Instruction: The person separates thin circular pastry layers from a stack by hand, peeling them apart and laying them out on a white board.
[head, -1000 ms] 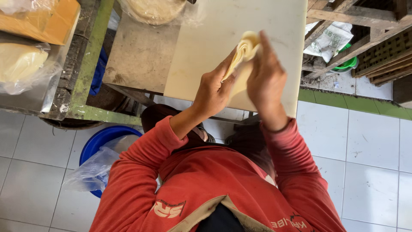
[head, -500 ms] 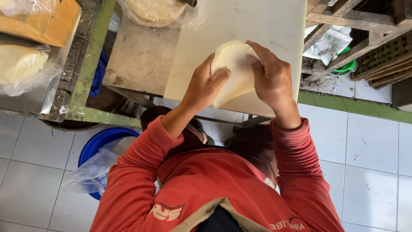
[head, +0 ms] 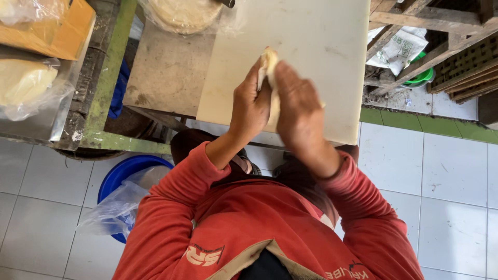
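Dough (head: 268,61), a thin pale sheet, stands on edge, pressed between two palms just above the near part of the white cutting board (head: 321,46). Only its top edge and a sliver below the thumbs show; the rest is hidden by the hands. The left hand (head: 250,106) lies flat against one face with fingers straight and close together, and the right hand (head: 296,106) mirrors it on the other face, so both are closed flat on the sheet rather than curled around it.

Outward from the board, another flat round of dough under clear plastic (head: 184,13) sits at its far left corner on the grey worktop (head: 166,72). Further left of the board lies a bagged pale lump (head: 23,83) beside an orange box (head: 57,31). Below the board's left edge, on the tiled floor, is a blue bucket (head: 122,173) with a plastic bag.

Judging by the grip, this looks like the flattening or folding stage; the next move would call for even pressure so the sheet does not tear.
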